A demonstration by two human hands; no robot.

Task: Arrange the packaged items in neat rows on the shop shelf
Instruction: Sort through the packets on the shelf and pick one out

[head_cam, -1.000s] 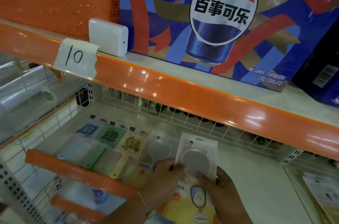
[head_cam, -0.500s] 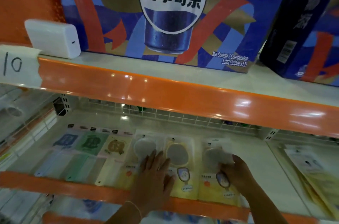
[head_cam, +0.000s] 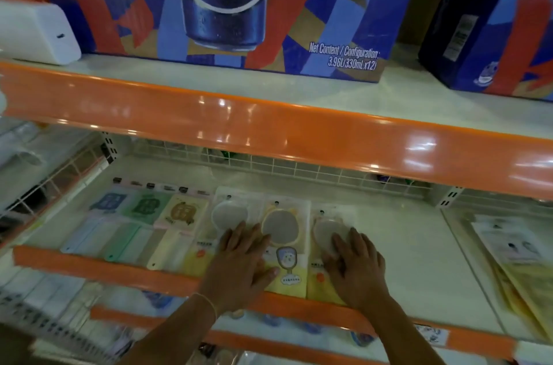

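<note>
Three packaged hand mirrors lie flat side by side on the lower shelf point(head_cam: 404, 233): a left pack point(head_cam: 223, 212), a middle pack point(head_cam: 284, 227) and a right pack point(head_cam: 324, 233). My left hand point(head_cam: 242, 257) lies flat with spread fingers across the left and middle packs. My right hand point(head_cam: 356, 266) presses flat on the right pack, covering its lower half. Left of the mirrors, a blue pack point(head_cam: 107, 203), a green pack point(head_cam: 146, 206) and a yellow pack point(head_cam: 182, 212) form a row.
An upper shelf with an orange front lip point(head_cam: 269, 122) overhangs the work area and carries a large blue Pepsi carton point(head_cam: 227, 5), a dark box point(head_cam: 478, 14) and a white device point(head_cam: 36, 32). More flat packets point(head_cam: 514, 257) lie at the right. A wire fence point(head_cam: 299, 168) backs the shelf.
A second ago both hands held one mirror pack above the shelf. They have laid the packs down and now press flat on them; the view has shifted right and closer.
</note>
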